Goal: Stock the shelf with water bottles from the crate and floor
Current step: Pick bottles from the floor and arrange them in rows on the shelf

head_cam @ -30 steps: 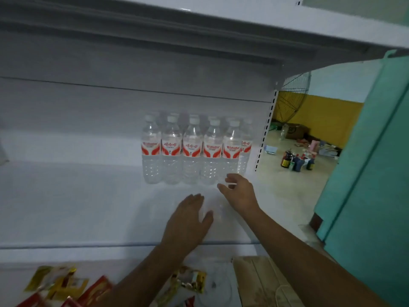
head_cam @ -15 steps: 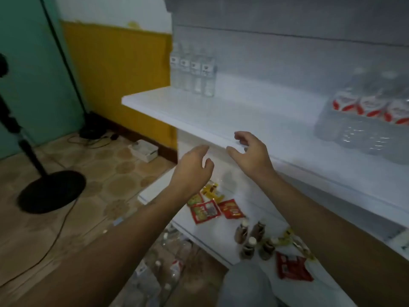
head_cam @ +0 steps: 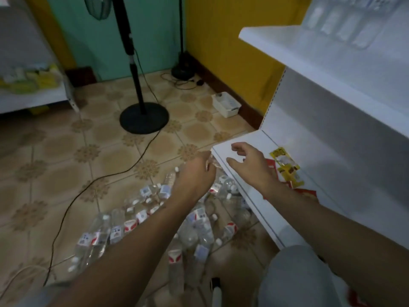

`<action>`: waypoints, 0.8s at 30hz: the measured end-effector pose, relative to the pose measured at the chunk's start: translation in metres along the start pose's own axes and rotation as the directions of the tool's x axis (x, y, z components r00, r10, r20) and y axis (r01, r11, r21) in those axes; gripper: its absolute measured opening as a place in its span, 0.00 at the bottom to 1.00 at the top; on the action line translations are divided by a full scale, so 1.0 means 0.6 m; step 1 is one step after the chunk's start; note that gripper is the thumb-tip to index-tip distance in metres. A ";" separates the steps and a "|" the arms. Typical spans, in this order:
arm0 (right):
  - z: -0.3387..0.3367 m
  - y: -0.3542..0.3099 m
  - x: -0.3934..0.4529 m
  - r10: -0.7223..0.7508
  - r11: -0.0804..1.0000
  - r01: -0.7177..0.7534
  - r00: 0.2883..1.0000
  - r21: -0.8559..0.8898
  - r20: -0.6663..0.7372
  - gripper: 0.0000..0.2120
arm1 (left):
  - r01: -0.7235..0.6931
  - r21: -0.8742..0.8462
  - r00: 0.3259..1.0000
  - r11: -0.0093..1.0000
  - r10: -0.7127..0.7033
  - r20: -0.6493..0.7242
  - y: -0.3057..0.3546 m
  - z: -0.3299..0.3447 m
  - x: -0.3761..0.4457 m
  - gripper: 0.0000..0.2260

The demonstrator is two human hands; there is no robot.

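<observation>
Several clear water bottles with red and white labels lie in a heap on the tiled floor beside the white shelf unit. My left hand hangs above the far end of the heap, fingers loosely curled, holding nothing. My right hand hovers over the corner of the bottom shelf, fingers spread and empty. More water bottles stand in a row on the upper shelf at the top right.
A black fan stand with a trailing cable stands on the floor ahead. A small white basket sits by the yellow wall. Yellow and red snack packets lie on the bottom shelf. Another shelf is at the far left.
My view has swung left and down from the upper shelf to the floor. Both hands have dropped from the shelf edge to just above the bottle heap and bottom shelf.
</observation>
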State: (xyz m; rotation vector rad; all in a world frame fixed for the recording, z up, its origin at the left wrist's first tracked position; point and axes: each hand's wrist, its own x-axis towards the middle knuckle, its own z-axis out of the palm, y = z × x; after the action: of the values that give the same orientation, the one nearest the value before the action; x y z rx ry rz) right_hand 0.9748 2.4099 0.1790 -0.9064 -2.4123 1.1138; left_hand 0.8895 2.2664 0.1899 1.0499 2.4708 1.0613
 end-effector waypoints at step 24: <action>0.369 0.694 0.033 0.129 0.663 0.500 0.657 -0.557 0.743 0.19 | 0.462 -0.122 0.849 0.878 -0.399 0.345 -0.371 0.644 -0.039 0.14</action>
State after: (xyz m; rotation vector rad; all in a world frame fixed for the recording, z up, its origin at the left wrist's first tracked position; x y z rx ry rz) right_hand 1.0130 2.5040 -0.2819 -0.2899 -3.6854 0.3652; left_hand 0.9750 2.3483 -0.2406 0.5079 2.1429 0.8939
